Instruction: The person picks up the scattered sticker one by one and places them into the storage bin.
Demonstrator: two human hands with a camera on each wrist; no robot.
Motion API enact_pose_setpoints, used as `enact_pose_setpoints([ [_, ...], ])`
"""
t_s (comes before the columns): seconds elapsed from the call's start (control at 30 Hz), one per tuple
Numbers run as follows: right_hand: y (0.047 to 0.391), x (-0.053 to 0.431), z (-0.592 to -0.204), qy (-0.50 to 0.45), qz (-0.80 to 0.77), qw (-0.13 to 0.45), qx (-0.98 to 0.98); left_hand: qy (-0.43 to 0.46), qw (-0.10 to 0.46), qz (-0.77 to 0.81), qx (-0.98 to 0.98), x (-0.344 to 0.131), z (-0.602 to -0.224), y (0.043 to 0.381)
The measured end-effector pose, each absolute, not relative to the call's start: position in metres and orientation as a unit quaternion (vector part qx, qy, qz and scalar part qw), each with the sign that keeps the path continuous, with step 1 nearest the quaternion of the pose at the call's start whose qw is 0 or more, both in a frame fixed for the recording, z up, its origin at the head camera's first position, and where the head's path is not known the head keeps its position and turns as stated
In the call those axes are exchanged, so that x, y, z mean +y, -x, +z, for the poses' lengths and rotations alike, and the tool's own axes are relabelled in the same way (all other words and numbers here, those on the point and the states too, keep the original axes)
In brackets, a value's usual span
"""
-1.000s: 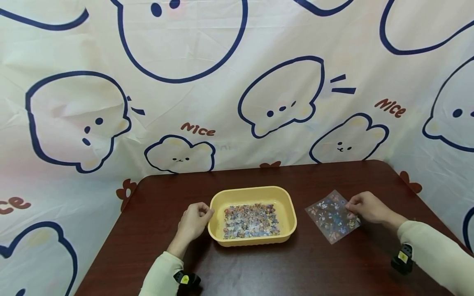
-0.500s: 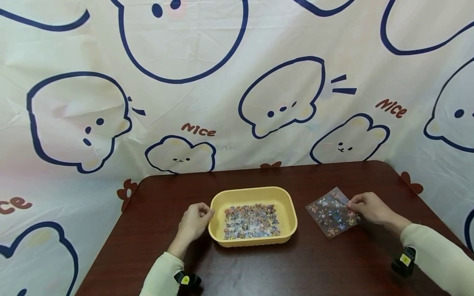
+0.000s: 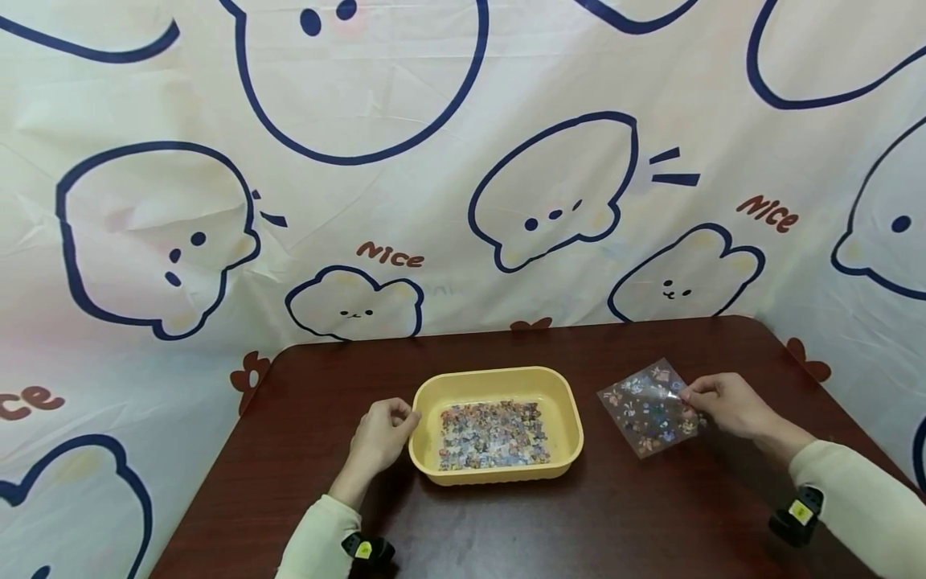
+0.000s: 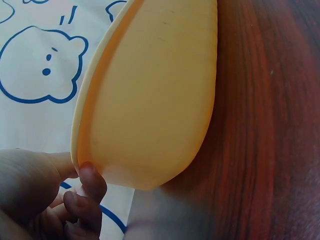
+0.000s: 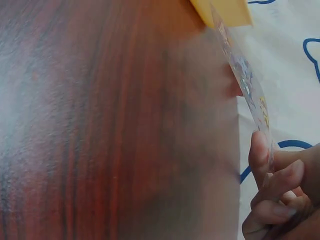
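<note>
A yellow plastic tray (image 3: 497,476) stands on the table, and a layer of small colourful printed figures (image 3: 494,434) covers its floor. My left hand (image 3: 379,434) pinches the tray's left rim between thumb and forefinger. In the left wrist view the thumb and forefinger meet at the near end of the tray wall (image 4: 150,90). To the right of the tray, my right hand (image 3: 731,406) pinches a clear sticker sheet (image 3: 647,410) with scattered small figures by its right corner. The right wrist view has this sheet (image 5: 245,75) nearly edge-on, thin and slightly bowed.
The dark reddish-brown wooden table (image 3: 492,531) lies under everything. Behind it and at both sides hangs a pale curtain (image 3: 448,201) with blue cartoon outlines. Each wrist carries a black camera (image 3: 367,549) on a strap.
The sticker sheet has turned slightly in the right hand, its lower corner rising and its top corner shifting right and up. My left hand and the tray stay put.
</note>
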State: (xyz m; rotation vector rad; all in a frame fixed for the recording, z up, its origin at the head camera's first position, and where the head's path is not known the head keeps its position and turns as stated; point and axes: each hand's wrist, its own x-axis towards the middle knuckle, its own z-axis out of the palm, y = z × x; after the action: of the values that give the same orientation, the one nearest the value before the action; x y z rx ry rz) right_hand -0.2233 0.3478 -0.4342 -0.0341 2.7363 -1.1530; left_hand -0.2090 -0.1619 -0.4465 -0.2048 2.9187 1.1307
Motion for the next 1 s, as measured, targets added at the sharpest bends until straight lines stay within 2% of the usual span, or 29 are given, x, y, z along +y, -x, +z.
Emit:
enact_pose_setpoints([
  [1.0,0.218,0.325,-0.398,0.025,-0.408,0.083,0.909,0.06,-0.001,0.364,0.93,-0.162,-0.445,0.209],
])
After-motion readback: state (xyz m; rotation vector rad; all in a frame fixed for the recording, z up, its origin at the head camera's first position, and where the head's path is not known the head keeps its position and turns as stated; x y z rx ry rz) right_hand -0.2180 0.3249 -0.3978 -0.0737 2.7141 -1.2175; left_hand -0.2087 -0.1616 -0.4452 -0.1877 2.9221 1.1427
